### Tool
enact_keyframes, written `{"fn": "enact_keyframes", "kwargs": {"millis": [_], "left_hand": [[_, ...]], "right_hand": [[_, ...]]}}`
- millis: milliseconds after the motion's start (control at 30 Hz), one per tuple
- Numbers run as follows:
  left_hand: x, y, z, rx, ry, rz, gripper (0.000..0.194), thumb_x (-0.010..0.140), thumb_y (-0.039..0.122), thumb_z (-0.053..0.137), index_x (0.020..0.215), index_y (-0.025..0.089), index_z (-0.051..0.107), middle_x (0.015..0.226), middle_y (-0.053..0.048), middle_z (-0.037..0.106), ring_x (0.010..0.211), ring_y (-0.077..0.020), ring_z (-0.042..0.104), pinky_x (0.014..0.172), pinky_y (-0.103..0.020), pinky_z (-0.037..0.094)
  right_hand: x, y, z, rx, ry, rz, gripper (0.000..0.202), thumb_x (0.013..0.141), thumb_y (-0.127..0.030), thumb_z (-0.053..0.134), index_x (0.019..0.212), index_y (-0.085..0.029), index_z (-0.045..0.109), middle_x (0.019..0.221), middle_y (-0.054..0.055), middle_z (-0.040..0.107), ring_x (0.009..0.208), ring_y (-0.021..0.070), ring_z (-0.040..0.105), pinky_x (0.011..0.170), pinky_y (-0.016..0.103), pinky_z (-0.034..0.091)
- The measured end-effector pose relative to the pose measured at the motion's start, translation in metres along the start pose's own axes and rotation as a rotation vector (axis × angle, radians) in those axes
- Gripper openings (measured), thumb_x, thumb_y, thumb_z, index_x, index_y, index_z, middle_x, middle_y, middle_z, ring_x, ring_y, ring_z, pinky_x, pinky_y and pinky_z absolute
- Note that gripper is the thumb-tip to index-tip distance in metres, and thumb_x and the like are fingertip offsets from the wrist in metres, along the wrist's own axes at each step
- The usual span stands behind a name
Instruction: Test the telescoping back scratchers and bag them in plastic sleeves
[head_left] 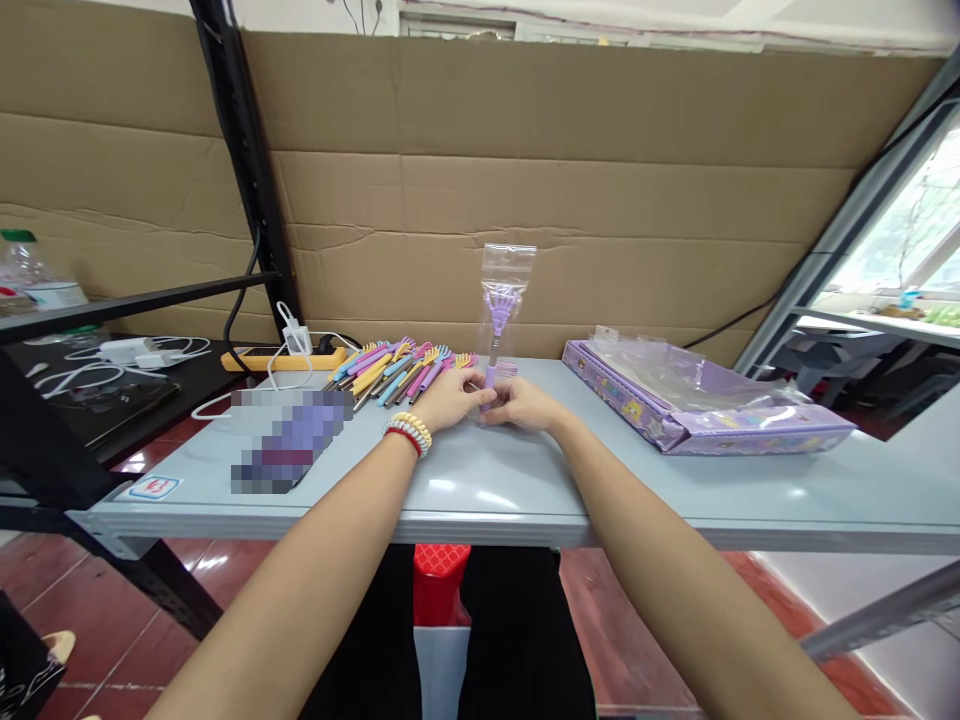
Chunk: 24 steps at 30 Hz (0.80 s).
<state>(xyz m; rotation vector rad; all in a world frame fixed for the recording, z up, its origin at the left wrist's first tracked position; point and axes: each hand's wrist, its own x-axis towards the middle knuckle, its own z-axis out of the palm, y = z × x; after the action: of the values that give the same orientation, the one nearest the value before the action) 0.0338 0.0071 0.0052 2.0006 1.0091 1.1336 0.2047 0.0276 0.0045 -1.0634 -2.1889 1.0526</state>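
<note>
A purple hand-shaped scratcher point(500, 308) stands upright inside a clear plastic bag point(510, 263) above the middle of the grey table. My left hand point(451, 397) pinches the lower end of the bagged scratcher from the left. From the right, my right hand point(523, 404) closes its fingers on the same lower end, its fingertips close to those of my left hand. Just behind my left hand lies a pile of colourful scratchers point(390, 370) in pink, yellow, blue and purple with metal rods.
On the right of the grey table point(495, 490) lies a purple box point(757, 430) with clear plastic on it. A blurred-out flat object point(296, 440), a white charger point(298, 338) and a yellow power strip point(259, 360) are at the left. Cardboard point(600, 190) stands behind.
</note>
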Motion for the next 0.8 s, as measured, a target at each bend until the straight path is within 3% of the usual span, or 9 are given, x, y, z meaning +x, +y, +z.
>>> {"fn": "enact_keyframes", "kwargs": {"millis": [167,300,533,633,800], "left_hand": [[0.005,-0.001,-0.002,-0.271,0.294,-0.295,0.018,0.077,0.032,0.062,0.076,0.015,0.056,0.068,-0.002,0.061,0.057,-0.0134,0.059,0.051,-0.024,0.047],[0.005,0.002,-0.007,-0.546,0.472,-0.383,0.015,0.084,0.03,0.056,0.08,0.017,0.049,0.061,0.001,0.057,0.049,-0.0117,0.059,0.051,-0.025,0.05],[0.006,0.002,-0.008,-0.659,0.537,-0.432,0.018,0.084,0.033,0.056,0.084,0.017,0.048,0.059,0.002,0.056,0.048,-0.0132,0.06,0.048,-0.026,0.051],[0.006,0.003,-0.008,-0.643,0.507,-0.44,0.019,0.084,0.035,0.058,0.083,0.017,0.05,0.061,0.0,0.059,0.049,-0.0127,0.06,0.048,-0.025,0.051],[0.004,0.004,-0.006,-0.553,0.429,-0.414,0.018,0.084,0.034,0.057,0.084,0.016,0.054,0.059,0.0,0.059,0.046,-0.0117,0.056,0.046,-0.025,0.049]], "right_hand": [[-0.001,-0.003,-0.003,0.204,0.069,0.005,0.034,0.052,-0.027,0.078,0.081,-0.015,0.063,0.071,0.0,0.062,0.064,0.0122,0.054,0.057,0.025,0.041],[-0.003,-0.006,-0.003,0.345,0.079,0.052,0.038,0.053,-0.022,0.079,0.087,-0.016,0.061,0.078,0.005,0.068,0.071,0.0159,0.061,0.06,0.027,0.046],[-0.012,-0.012,-0.008,0.56,0.063,-0.1,0.068,0.057,-0.02,0.071,0.121,-0.024,0.048,0.086,0.004,0.07,0.074,0.0193,0.065,0.06,0.029,0.047],[-0.011,-0.011,-0.009,0.551,0.059,-0.14,0.06,0.053,-0.017,0.071,0.111,-0.022,0.056,0.086,0.004,0.068,0.075,0.0183,0.063,0.059,0.028,0.045],[-0.006,-0.009,-0.005,0.331,0.225,-0.133,0.032,0.055,-0.031,0.079,0.078,-0.016,0.062,0.063,-0.001,0.058,0.057,0.0107,0.049,0.051,0.026,0.038]]}}
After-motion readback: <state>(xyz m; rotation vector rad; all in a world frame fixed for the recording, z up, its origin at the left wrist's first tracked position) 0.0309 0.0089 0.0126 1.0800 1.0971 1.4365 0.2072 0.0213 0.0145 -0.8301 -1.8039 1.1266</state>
